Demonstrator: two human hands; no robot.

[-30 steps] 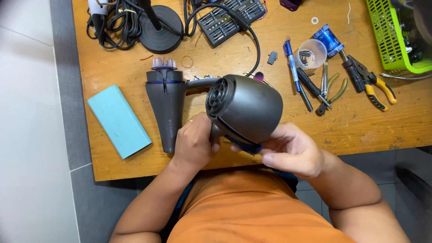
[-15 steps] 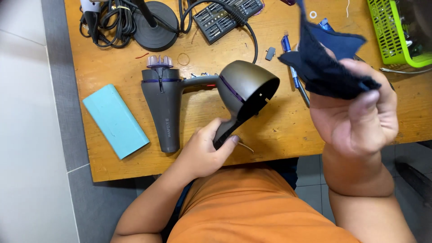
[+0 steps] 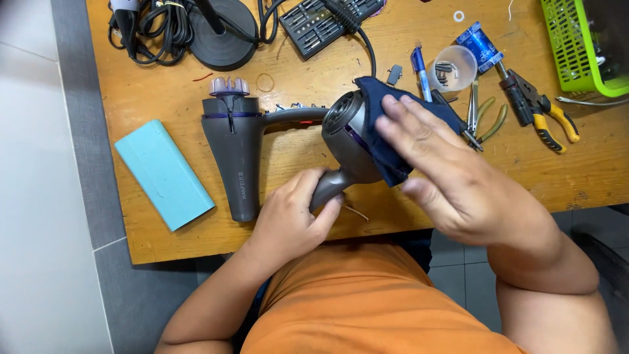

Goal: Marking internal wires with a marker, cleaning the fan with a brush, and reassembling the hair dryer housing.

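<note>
My left hand [image 3: 291, 213] grips the handle of a dark grey hair dryer [image 3: 345, 134], held just above the wooden table [image 3: 164, 85]. My right hand [image 3: 452, 174] presses a dark blue cloth [image 3: 393, 124] flat against the dryer's body, fingers spread over it. A second grey hair dryer [image 3: 239, 151] lies on the table to the left, nozzle toward me, with its power cord running off the back.
A light blue box [image 3: 164, 174] lies near the table's left edge. Behind are a black round base [image 3: 223, 39], coiled cables [image 3: 147, 26] and a bit set [image 3: 321, 23]. Right: pens [image 3: 419, 69], a clear cup [image 3: 453, 65], pliers [image 3: 544, 108], a green basket [image 3: 580, 46].
My right hand, which held the cloth up in the air, has come down and laid it on the dryer. The dryer has turned in my left hand's grip.
</note>
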